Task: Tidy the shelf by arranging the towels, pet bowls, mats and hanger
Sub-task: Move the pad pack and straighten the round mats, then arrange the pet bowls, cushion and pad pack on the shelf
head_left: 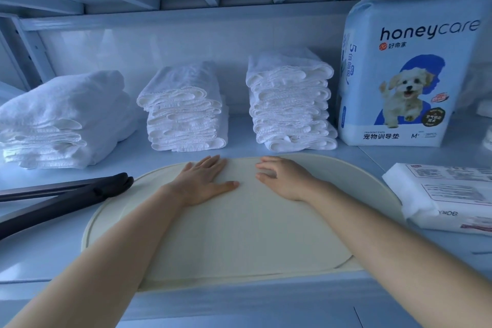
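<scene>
Broadly, the shelf [40, 255] carries a cream oval mat [239, 234] at its front, with the long axis running left to right and the near edge at the shelf lip. Behind it stand three towel stacks [183, 112]. The black hanger [66, 194] lies just beside the mat's left end. Left grip [205, 181] and right grip [285, 181], both released and palms down, rest on the mat's far half, one on either side of centre and equally near. A straight two-handed slide seems likely.
</scene>
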The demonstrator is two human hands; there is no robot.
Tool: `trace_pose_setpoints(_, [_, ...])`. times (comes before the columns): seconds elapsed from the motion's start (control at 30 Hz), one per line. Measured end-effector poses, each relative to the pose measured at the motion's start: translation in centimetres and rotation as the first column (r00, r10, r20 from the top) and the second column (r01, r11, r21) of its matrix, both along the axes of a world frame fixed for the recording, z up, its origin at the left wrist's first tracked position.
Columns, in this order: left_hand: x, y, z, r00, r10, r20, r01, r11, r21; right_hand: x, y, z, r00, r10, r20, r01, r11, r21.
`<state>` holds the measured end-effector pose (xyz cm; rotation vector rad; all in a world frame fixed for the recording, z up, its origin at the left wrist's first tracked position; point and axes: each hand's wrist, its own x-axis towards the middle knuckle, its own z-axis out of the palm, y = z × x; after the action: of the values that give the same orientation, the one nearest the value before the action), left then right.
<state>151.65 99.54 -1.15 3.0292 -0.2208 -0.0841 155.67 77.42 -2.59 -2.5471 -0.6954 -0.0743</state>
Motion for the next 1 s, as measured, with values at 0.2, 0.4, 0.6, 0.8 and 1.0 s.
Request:
trace_pose_setpoints(0.2, [-0.8, -0.7, 0.2, 0.998, 0.052, 0.026, -0.05, 0.998, -0.047, -0.9, -2.7, 1.7, 0.994, -0.063, 0.088, 0.056, 0.995, 0.078])
trace_pose_setpoints(0.4, [-1.7, -7.4, 2.1, 0.989, -0.076, 0.129, 0.099, 0.978, -0.183, -3.2, -6.6, 4.3, 0.966, -0.073, 0.25, 0.051, 0.994, 0.092])
trace_pose_setpoints(0.6, [-2.6, -15.7, 2.9, 0.941, -0.256, 0.22, 0.293, 0.943, -0.159, -7.3, -13.0, 6.0, 0.965, -0.115, 0.236, 0.073, 0.981, 0.179])
trace_pose_setpoints(0.8, [-4.1, -23.2, 3.7, 0.862, -0.377, 0.339, 0.475, 0.834, -0.281, -10.7, -21.9, 6.3, 0.933, -0.197, 0.302, 0.194, 0.98, 0.04])
trace_pose_setpoints(1.0, [-6.9, -29.0, 2.8, 0.803, -0.405, 0.437, 0.561, 0.762, -0.324, -12.6, -28.3, 4.4, 0.923, -0.233, 0.308, 0.231, 0.972, 0.041])
